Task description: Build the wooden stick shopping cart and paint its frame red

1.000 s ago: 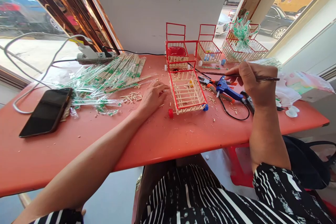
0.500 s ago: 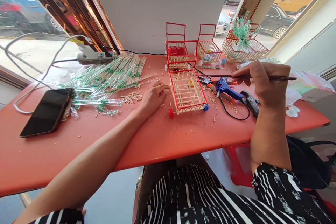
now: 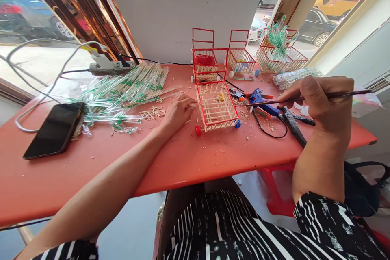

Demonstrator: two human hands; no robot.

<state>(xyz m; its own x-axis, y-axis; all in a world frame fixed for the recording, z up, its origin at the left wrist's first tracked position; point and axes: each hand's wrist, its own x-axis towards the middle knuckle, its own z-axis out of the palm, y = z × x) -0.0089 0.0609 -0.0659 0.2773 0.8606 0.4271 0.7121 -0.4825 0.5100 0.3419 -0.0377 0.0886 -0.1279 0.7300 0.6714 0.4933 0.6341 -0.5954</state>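
A small cart (image 3: 217, 106) of pale sticks with a red frame and little wheels stands on the red table (image 3: 122, 162). My left hand (image 3: 177, 111) rests on the table just left of the cart, fingers curled, holding nothing. My right hand (image 3: 322, 104) hovers right of the cart and grips a thin dark stick (image 3: 304, 98) that points left toward the cart's right side. Below that hand lie a blue glue gun (image 3: 261, 101) and black scissors (image 3: 293, 125).
A pile of wrapped chopsticks (image 3: 128, 85) and wood scraps (image 3: 152, 112) lies at left, with a black phone (image 3: 55, 129) and a power strip (image 3: 110, 65). More stick carts (image 3: 240, 57) stand along the back. A stick basket (image 3: 280, 57) holds green-wrapped items.
My right hand has moved right and toward me with the stick, whose tip now lies lower, near the cart's right side. My left hand has stayed put.
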